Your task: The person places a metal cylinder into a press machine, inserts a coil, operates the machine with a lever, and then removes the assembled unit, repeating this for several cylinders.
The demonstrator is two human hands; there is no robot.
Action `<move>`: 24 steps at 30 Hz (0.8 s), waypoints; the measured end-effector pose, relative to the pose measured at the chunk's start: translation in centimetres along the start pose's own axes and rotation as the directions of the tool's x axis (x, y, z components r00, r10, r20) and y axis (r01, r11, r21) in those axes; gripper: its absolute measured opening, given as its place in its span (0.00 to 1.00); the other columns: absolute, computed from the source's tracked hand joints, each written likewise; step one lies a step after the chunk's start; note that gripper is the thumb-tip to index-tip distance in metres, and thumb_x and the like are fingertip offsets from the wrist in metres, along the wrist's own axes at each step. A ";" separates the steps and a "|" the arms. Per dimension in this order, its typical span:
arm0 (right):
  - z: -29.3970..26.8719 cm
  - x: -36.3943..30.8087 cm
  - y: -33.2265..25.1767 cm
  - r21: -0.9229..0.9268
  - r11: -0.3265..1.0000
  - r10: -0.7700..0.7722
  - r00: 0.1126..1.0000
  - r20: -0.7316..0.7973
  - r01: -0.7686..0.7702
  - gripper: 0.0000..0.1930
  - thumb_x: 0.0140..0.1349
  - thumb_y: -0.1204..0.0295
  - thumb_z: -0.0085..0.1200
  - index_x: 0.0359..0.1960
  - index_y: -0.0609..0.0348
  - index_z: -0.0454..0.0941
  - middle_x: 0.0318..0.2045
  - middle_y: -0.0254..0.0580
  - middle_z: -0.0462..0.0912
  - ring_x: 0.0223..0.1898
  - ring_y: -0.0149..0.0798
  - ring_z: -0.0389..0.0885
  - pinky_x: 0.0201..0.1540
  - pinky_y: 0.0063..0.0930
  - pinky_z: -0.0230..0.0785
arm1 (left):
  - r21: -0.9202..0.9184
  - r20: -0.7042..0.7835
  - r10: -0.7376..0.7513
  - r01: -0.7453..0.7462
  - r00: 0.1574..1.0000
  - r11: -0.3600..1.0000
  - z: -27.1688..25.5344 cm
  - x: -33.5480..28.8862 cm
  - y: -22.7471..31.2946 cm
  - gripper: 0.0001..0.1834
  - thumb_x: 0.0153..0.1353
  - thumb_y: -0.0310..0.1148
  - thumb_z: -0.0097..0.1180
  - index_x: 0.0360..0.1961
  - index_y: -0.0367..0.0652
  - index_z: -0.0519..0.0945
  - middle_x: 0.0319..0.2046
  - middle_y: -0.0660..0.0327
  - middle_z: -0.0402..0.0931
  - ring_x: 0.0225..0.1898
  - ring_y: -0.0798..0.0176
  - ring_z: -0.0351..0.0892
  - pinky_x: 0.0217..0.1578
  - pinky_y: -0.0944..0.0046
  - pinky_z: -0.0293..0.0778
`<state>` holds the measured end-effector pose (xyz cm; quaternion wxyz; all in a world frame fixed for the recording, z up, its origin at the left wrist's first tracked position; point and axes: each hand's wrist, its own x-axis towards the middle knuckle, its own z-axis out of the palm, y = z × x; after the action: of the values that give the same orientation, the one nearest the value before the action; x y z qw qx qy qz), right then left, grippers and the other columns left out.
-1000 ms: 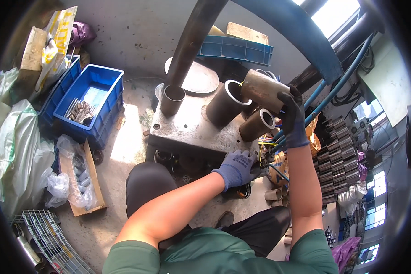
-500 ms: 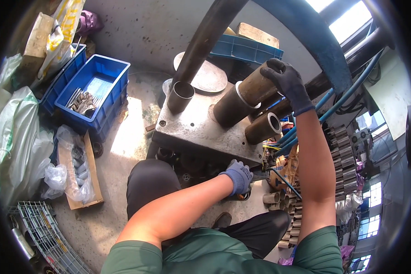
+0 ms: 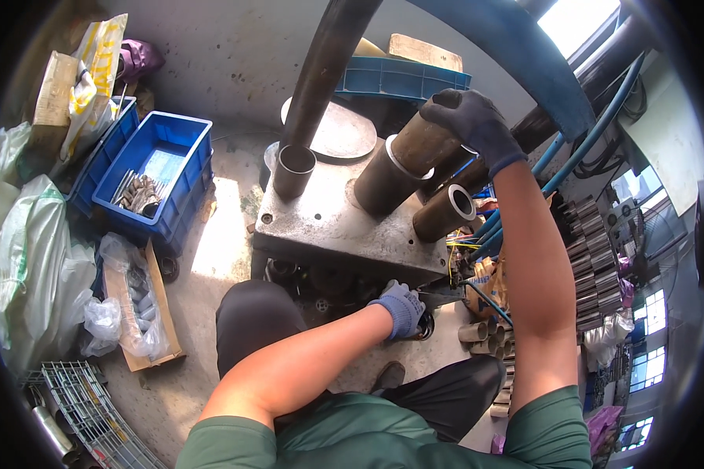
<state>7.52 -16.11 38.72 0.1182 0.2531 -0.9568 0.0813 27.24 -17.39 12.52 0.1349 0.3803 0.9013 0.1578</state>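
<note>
My right hand [image 3: 481,129], in a dark glove, is closed around the upper end of a brownish metal tube [image 3: 422,146]. The tube's lower end sits in a wider dark cylinder [image 3: 385,187] with a bright rim, which rises from a worn metal block [image 3: 328,227]. Below the block's front edge, my left hand [image 3: 400,309] wears a grey-blue knit glove. Its fingers are curled round something I cannot make out, close to a dark round part [image 3: 425,324]. Two shorter hollow posts, one on the left [image 3: 293,173] and one on the right [image 3: 443,213], also stand on the block.
A dark column [image 3: 325,74] and a curved blue machine arm [image 3: 516,47] rise behind the block. Blue bins [image 3: 199,160] stand at left, above an open carton [image 3: 168,313] of wrapped parts. Blue hoses [image 3: 551,187] and stacked metal tubes [image 3: 590,262] are at right.
The whole view has shifted, with the block appearing a little farther left. My right hand stays on the tube and my left hand stays below the block's edge.
</note>
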 end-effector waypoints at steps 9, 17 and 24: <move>1.7 0.2 1.0 -0.100 0.995 0.010 1.000 -0.025 -0.012 0.37 0.60 0.36 0.59 0.60 0.51 0.84 0.56 0.56 0.84 0.58 0.52 0.83 0.63 0.46 0.74 | 0.014 0.013 0.011 -0.011 1.000 1.000 0.4 -0.3 0.5 0.28 0.64 0.56 0.58 0.56 0.48 0.83 0.52 0.50 0.81 0.54 0.46 0.80 0.56 0.43 0.72; 2.9 -2.0 2.6 0.009 0.998 0.056 0.959 -0.277 -0.056 0.50 0.57 0.29 0.59 0.70 0.59 0.72 0.60 0.58 0.79 0.64 0.58 0.77 0.67 0.50 0.71 | 0.066 0.036 0.045 -0.048 0.998 0.997 1.0 0.3 0.6 0.31 0.65 0.58 0.58 0.61 0.48 0.80 0.55 0.51 0.79 0.57 0.46 0.78 0.58 0.42 0.71; 2.5 -21.5 3.9 0.296 0.945 -0.013 0.917 -0.399 0.142 0.28 0.58 0.73 0.68 0.62 0.62 0.76 0.57 0.54 0.80 0.56 0.52 0.83 0.57 0.38 0.78 | 0.082 0.006 0.060 -0.060 0.998 0.995 -0.3 -0.5 1.0 0.33 0.67 0.60 0.56 0.63 0.48 0.78 0.55 0.51 0.79 0.57 0.48 0.79 0.58 0.45 0.72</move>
<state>23.22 -3.28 30.19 0.2680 0.2857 -0.8769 0.2787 28.11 -17.09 13.20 0.1158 0.4127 0.8949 0.1238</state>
